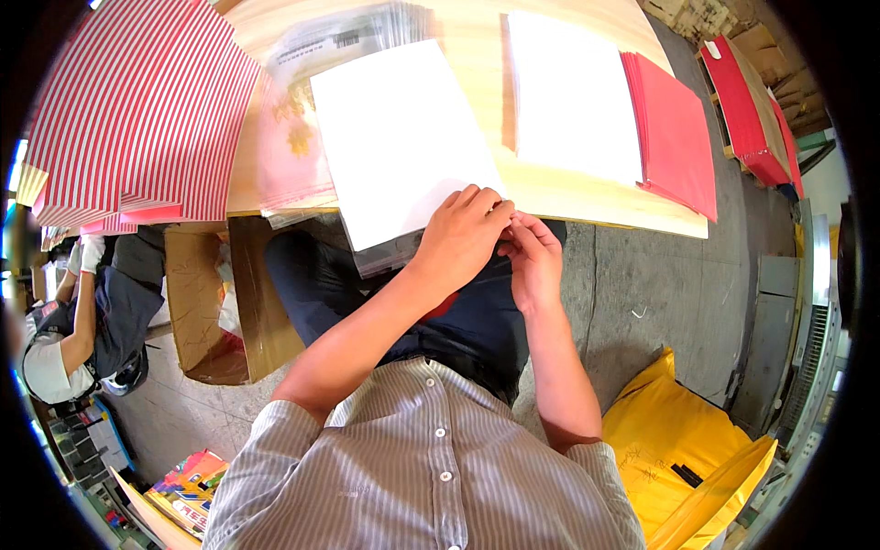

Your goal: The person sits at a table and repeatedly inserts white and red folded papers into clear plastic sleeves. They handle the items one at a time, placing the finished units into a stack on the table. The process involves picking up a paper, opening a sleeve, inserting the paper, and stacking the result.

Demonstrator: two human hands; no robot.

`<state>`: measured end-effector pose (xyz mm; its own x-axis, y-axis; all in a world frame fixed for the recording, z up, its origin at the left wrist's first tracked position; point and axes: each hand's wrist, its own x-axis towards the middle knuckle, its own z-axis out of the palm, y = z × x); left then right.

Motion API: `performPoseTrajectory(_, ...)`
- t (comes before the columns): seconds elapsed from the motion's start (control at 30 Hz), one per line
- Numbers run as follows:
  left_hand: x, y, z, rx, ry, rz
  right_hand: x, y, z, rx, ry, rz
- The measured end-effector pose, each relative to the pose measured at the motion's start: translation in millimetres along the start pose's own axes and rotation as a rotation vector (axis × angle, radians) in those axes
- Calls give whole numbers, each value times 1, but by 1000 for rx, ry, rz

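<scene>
Pinching narrowly with left hand [467, 225] and right hand [533, 258], fingertips together; cannot tell on what.
Ahead: one sleeve bundle [291, 128], one white sheet [403, 137] partly covered by the left hand; ahead-right, one white pile [573, 101], one red pile [676, 137].

Left hand [463, 231] beside right hand [534, 261], white paper [394, 137] (askew)

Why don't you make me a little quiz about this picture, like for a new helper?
1. True or false: the left hand and right hand are close together.
2. What brown cardboard thing stands beside the person's left leg?
3. What is right next to the white stack at the right side of the table: A) a cup, B) a red stack, C) scissors?

Key: 1. True. 2. A box. 3. B.
</scene>
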<state>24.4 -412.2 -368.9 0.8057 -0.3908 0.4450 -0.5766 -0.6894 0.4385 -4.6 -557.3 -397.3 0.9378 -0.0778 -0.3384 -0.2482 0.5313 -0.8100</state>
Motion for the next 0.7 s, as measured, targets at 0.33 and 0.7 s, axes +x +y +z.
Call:
performPoseTrajectory(0.33, 4, 1, -1, -4, -51, -12, 6, -11, -6, -24, 29, 64)
performPoseTrajectory(0.7, -12, -1, 20, 68, 77, 146, 25, -7, -28, -52, -40, 147)
